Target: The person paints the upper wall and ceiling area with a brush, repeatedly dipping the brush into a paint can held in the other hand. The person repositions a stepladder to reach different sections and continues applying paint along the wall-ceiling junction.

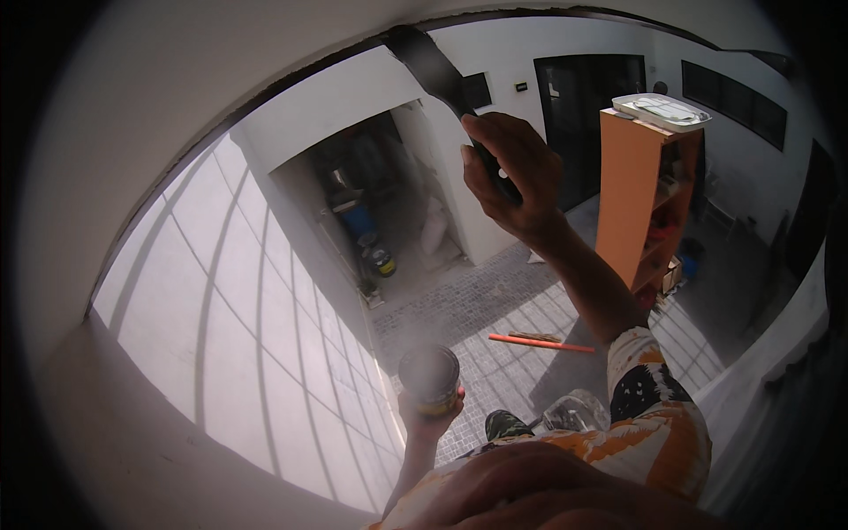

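Over there, the grey block-paved floor [481, 305] bears a long, straight orange-red bar [552, 344]; a tall orange shelf unit [627, 199] carries a shallow white tray [662, 122] on top.

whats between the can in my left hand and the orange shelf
In the head view, an orange strip and a brown strip on the paved floor, plus your right forearm, nearer the shelf.
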The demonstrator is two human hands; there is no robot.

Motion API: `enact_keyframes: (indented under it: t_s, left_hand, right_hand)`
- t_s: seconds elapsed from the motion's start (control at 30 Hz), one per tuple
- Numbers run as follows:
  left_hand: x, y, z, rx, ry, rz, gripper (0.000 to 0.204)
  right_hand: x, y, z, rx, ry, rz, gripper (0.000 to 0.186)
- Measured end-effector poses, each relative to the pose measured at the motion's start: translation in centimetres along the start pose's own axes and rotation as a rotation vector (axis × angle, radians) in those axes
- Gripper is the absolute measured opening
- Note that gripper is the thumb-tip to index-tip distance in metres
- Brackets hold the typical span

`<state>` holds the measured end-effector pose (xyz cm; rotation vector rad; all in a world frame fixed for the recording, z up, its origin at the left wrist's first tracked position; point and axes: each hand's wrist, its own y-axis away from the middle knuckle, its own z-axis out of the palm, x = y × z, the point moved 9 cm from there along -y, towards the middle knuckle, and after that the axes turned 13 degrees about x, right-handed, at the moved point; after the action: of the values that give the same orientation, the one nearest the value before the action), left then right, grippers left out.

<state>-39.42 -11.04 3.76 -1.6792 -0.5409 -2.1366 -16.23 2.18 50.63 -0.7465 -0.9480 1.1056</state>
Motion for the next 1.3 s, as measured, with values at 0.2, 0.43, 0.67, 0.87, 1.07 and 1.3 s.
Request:
enact_keyframes:
  t_s: [0.2, 0.43, 0.67, 0.87, 1.07, 1.3]
  left_hand:
    - [1.9, 0.4, 2.1, -0.029, 0.051, -0.066, 0.090]
    - [3.1, 0.5, 3.4, 0.026, 0.342, -0.135, 0.060]
    - [3.6, 0.8, 2.9, 0.066, 0.258, -0.084, 0.063]
    - [4.8, 1.1, 3.1, 0.102, 0.339, -0.129, 0.059]
    - [3.5, 0.9, 3.1, -0.028, 0.601, -0.288, 0.042]
    - [1.2, 0.4, 1.8, 0.051, 0.769, -0.523, 0.057]
  right_hand:
    - [1.4, -0.4, -1.3, 0.025, -0.020, 0.043, 0.039]
    - [3.5, -0.5, -3.0, 0.037, 0.053, 0.094, 0.036]
    - [4.9, -0.8, -4.7, 0.061, 0.134, 0.096, 0.032]
    - [6.9, -0.8, -6.0, 0.052, 0.253, 0.117, 0.030]
    - [9.2, -0.9, -7.6, 0.062, 0.342, 0.141, 0.028]
    - [13.5, -0.5, -10.0, 0.133, 0.229, 0.219, 0.026]
